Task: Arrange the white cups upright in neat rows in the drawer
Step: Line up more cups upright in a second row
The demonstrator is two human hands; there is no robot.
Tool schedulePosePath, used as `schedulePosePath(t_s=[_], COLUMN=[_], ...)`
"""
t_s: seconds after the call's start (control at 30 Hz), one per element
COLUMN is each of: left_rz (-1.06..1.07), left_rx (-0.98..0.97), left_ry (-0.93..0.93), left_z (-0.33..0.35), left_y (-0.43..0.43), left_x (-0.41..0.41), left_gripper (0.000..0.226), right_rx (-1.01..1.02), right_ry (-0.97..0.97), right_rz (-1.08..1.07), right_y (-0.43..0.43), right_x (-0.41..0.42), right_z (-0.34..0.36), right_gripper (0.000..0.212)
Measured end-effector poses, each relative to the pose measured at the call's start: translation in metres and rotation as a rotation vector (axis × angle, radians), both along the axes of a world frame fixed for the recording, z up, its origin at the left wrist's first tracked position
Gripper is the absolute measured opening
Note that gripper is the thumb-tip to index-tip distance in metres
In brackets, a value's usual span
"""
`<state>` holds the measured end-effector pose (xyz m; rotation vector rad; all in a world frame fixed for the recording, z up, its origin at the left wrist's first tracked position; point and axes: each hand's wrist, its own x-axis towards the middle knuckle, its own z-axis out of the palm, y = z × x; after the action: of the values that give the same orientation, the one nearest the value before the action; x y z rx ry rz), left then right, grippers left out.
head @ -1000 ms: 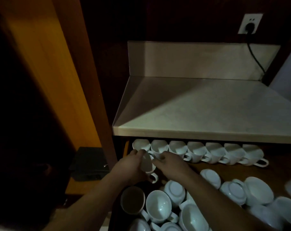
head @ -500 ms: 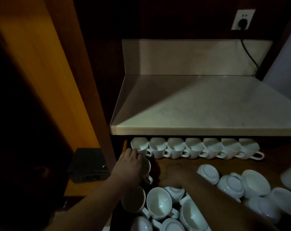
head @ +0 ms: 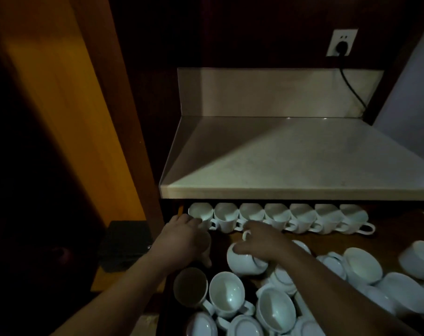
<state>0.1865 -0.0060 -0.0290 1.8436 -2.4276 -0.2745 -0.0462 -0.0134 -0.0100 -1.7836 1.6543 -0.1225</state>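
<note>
- The drawer (head: 400,235) stood pulled out beneath the front edge of the pale table (head: 303,161), and its dark wooden floor showed bare at the far right.
- A row of seven white cups (head: 278,217) stood upright along the far side of the drawer, rim beside rim, with their handles turned to the right.
- The left hand (head: 184,238) lay knuckles up at the far left corner of the drawer, just beside the leftmost cup of the row. Its fingers (head: 194,221) were curled downward, and I cannot tell whether they held anything underneath.
- The right hand (head: 264,241) reached in near the middle, and its fingers (head: 240,248) were curled over a tipped cup (head: 245,264), gripping it from above. That cup leaned on its side just near of the row, apart from it.
- A small white loop (head: 246,235) showed at the far side of the right hand; it looked like a cup handle, though which cup it belonged to was unclear.
- The loose cups (head: 226,294) crowded the near part of the drawer, touching one another. Some sat mouth up, others lay bottom up or tilted, and one at the near left was deep in shadow (head: 190,287).
- More cups in a heap (head: 361,265) lay to the right, jumbled and partly blurred.
- A wall socket (head: 342,42) sat above the table's back panel, with a black cable (head: 351,89) running down from it.
- A black object (head: 126,246) rested on a low ledge to the left of the drawer, next to an orange-brown wooden panel (head: 60,98).
</note>
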Motion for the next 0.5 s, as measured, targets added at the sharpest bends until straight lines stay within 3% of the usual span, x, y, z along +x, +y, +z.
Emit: schedulePosePath(t_s=[0.07,0.13,0.23,0.37,0.5], left_rz=[0.228,0.399,0.532,0.411,0.126], left_rx=[0.126,0.377,0.685,0.615,0.504], left_ry=[0.490,0.933,1.343,1.427,1.199], left_z=[0.017,0.033,0.054,0.064,0.067], left_y=[0.008,0.013,0.016,0.009,-0.003], left_x=[-0.012,-0.030,-0.052,-0.052,-0.036], left_gripper=[0.053,0.057,0.053,0.038,0.057], right_rx=[-0.086,-0.134,-0.165,-0.179,-0.023], right_ry=[-0.119,-0.309,-0.648,-0.701,-0.796], right_rz=[-0.087,-0.177,-0.261,-0.239,-0.230], right_y=[-0.004,-0.004,0.000,0.005,0.003], right_x=[-0.007,-0.005,0.006,0.009,-0.005], right_z=[0.009,0.022,0.040,0.048,0.064], right_gripper=[0.046,0.066,0.094,0.094,0.043])
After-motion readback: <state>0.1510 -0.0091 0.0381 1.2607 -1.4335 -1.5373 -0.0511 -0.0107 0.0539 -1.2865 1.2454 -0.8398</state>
